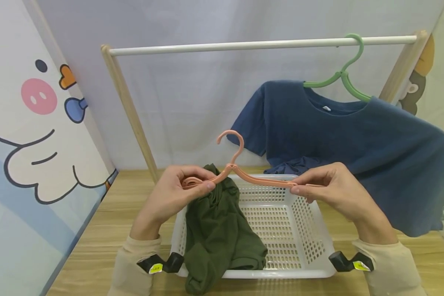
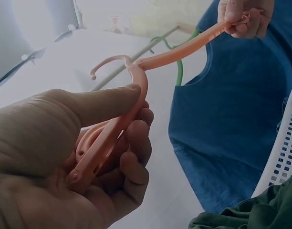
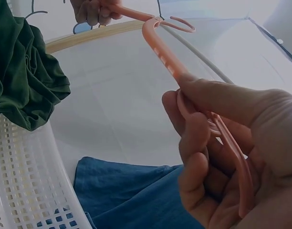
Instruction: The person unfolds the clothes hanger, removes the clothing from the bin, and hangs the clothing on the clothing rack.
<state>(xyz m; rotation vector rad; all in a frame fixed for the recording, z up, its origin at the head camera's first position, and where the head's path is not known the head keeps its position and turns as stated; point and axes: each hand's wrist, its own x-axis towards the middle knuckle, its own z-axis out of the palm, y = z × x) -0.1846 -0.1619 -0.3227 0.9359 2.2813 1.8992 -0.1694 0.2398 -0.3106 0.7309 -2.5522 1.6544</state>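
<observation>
Wooden table (image 1: 107, 222), rack (image 1: 207, 47) behind — blue shirt (image 1: 325, 152) hung on green hanger (image 1: 343, 75). Our left hand (image 1: 175, 195) and right hand (image 1: 334, 191) grip the pink hanger (image 1: 253, 179) above the basket (image 1: 281, 274) — green garment (image 1: 222, 226) partly in it, unhung.

the left hand (image 2: 55, 129) grips one arm of a pink hanger (image 2: 179, 53), the right hand (image 2: 246, 19) its far end; behind, a blue shirt (image 2: 222, 114) hangs on a green hanger (image 2: 180, 71); dark green cloth (image 2: 253, 212) overlaps the edge of a white basket (image 2: 266, 177).
</observation>
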